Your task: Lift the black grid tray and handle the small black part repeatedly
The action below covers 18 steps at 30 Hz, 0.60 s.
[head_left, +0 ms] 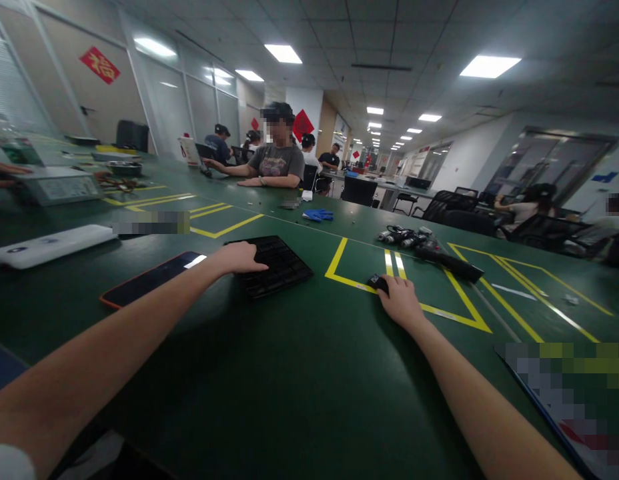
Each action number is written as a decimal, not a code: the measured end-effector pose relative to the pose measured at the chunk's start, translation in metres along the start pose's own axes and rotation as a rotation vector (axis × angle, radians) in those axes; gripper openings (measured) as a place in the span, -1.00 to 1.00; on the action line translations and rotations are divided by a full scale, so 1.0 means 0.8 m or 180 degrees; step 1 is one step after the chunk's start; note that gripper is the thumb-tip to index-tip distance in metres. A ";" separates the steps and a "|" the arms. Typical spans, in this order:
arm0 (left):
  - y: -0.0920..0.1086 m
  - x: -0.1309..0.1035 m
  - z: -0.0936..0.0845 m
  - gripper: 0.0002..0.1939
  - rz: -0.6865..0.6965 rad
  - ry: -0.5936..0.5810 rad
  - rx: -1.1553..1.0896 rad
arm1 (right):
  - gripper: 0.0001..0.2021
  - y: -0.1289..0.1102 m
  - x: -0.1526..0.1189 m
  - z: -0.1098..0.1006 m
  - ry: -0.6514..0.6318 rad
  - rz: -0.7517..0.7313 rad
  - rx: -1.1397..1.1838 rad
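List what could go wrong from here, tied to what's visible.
1. The left hand is on a black gridded plastic tray close to a dark flat slab with an orange edge; pulling the tray back could bump the slab.
2. The right hand holds a small black block with pale markings near one end, so it might slip or twist.

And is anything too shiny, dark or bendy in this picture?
Head view: the lamps glare white, and a bright patch shines on the phone; head view again: the black tray is so dark that its ridges show only faintly; head view too: the room leans and looks stretched near the edges.
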State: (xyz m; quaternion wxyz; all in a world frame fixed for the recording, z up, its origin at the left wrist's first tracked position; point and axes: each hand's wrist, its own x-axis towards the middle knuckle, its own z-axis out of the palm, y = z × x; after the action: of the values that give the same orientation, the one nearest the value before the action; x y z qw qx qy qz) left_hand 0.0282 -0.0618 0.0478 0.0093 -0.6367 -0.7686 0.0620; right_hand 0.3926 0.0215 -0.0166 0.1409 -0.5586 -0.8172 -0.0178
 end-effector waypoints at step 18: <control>0.103 -0.039 0.037 -0.61 0.0664 0.1139 -0.2055 | -0.56 -0.094 -0.041 -0.009 -0.0333 -0.0370 0.3582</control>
State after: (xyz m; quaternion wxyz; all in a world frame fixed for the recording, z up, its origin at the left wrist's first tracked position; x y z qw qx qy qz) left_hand 0.1123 -0.0798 0.0117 -0.0641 -0.6824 -0.6658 -0.2948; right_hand 0.3362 -0.0374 -0.0081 0.3750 -0.3516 -0.7360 0.4404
